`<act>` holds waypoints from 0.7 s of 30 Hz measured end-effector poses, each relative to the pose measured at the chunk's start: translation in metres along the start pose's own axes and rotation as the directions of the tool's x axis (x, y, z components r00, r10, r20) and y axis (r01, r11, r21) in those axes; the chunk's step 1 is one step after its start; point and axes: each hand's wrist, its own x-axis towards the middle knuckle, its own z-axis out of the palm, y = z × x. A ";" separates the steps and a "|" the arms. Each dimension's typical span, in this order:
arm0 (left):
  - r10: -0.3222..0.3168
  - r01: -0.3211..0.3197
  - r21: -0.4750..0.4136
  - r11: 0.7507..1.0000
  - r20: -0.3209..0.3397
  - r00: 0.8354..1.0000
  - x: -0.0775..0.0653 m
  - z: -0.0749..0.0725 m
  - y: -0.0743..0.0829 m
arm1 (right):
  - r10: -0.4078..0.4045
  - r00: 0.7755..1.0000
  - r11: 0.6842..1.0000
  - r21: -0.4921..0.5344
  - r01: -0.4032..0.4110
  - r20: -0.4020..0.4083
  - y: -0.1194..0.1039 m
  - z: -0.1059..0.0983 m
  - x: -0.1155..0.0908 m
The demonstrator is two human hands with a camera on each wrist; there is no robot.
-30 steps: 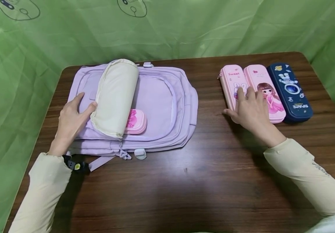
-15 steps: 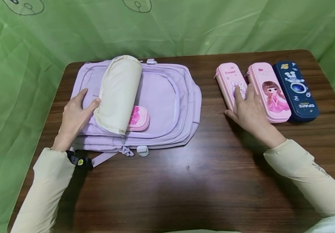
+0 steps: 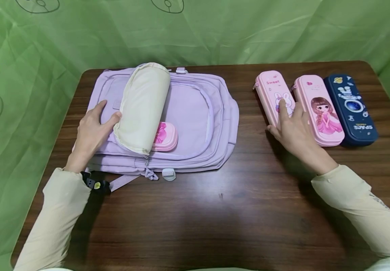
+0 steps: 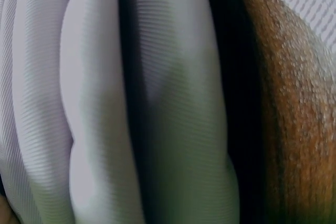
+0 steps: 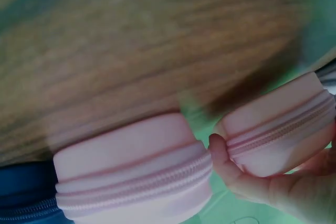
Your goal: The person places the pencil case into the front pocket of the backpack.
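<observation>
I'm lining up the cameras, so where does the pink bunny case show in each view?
Head: the pink bunny case is right of centre, leftmost in the row of three, the right hand over its near end.
Left wrist: not in this picture.
Right wrist: at the right, next to the hand; its print is out of sight.
Landmark shared by head and right wrist: the navy case, far right and bottom left respectively.

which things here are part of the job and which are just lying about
Likely part of the job:
- lilac backpack, under the left hand
- cream flap
- pink case partly under it
- rabbit case, gripped by the right hand

Seemingly just lying about:
- girl case
- navy space case
</observation>
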 end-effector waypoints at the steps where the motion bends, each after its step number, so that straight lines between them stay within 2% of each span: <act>1: 0.000 0.000 0.002 1.000 0.000 1.000 0.000 0.000 0.000 | -0.005 1.000 1.000 0.002 0.005 -0.005 0.000 -0.001 0.001; 12: -0.001 0.001 0.000 1.000 0.007 1.000 0.000 0.000 0.001 | -0.072 0.997 0.996 0.053 0.073 -0.020 -0.010 -0.029 0.016; 21: -0.010 0.010 0.015 1.000 0.016 1.000 -0.002 -0.001 0.004 | -0.211 0.977 0.971 0.107 0.212 -0.027 -0.042 -0.032 0.020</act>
